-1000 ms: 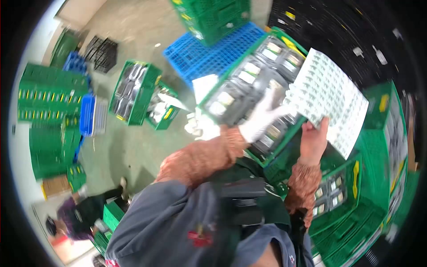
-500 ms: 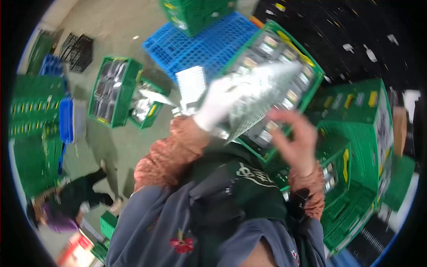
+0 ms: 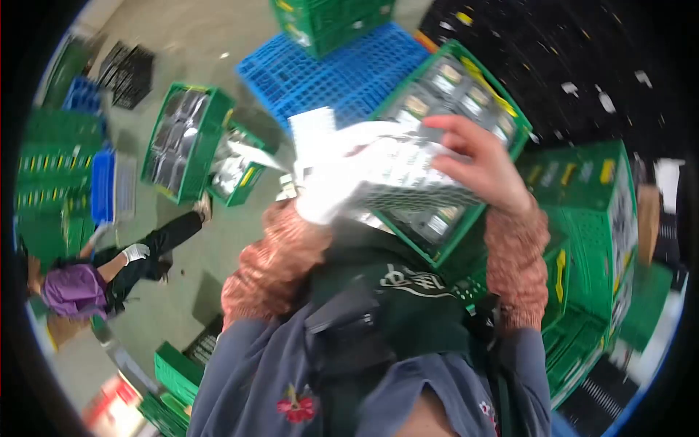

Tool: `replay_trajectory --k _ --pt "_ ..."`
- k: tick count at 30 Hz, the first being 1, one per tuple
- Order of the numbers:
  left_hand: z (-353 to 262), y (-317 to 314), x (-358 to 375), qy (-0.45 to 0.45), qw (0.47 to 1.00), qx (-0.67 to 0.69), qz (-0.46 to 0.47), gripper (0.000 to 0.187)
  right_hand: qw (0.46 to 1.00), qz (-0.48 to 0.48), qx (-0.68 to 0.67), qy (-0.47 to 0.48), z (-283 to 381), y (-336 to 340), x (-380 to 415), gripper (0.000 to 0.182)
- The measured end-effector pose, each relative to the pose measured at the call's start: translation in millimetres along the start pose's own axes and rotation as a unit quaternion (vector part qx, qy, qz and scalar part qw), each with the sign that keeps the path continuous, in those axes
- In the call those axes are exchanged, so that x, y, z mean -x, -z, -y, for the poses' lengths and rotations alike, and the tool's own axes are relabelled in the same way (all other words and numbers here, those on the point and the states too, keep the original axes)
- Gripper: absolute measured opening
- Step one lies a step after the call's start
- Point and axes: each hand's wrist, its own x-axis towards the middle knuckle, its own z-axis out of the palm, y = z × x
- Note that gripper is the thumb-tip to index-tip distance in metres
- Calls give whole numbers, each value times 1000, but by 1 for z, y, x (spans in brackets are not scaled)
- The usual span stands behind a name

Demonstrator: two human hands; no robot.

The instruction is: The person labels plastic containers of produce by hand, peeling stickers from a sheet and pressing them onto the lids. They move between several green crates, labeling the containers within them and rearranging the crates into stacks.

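My left hand (image 3: 331,186), in a white glove, is closed on a silvery sheet of labels (image 3: 397,164) with rows of print, blurred by glare and motion. My bare right hand (image 3: 477,160) is at the sheet's right edge, its fingers curled and its thumb overlapping the sheet. Under the sheet stands a green crate (image 3: 520,138) with dark packs (image 3: 477,98) bearing pale labels; the sheet and my hands hide its middle. Another white printed sheet (image 3: 312,127) shows just beyond my left hand.
A blue pallet (image 3: 328,69) carrying green crates (image 3: 331,22) lies ahead. To the left are a filled green crate (image 3: 207,146) and a smaller one (image 3: 247,182). Stacked green crates (image 3: 575,204) stand close on my right. A person (image 3: 80,288) in purple is at the lower left.
My right hand has risen from the sheet's lower edge to its upper right side. The sheet has tilted flatter and moved slightly left. The person at the left has shifted, legs now stretched toward me.
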Motion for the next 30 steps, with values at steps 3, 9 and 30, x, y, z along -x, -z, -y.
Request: replay_trajectory --k 3,9,30 --pt "11 -6 -5 -89 985 -137 -57 23 998 -48 11 38 6 -1 4 39" --pt "15 -19 -5 -27 944 -315 -93 12 932 -171 258 191 22 -16 6 23" --pt "37 -17 -5 -85 835 -543 -29 20 987 -145 8 64 -20 -25 18 6"
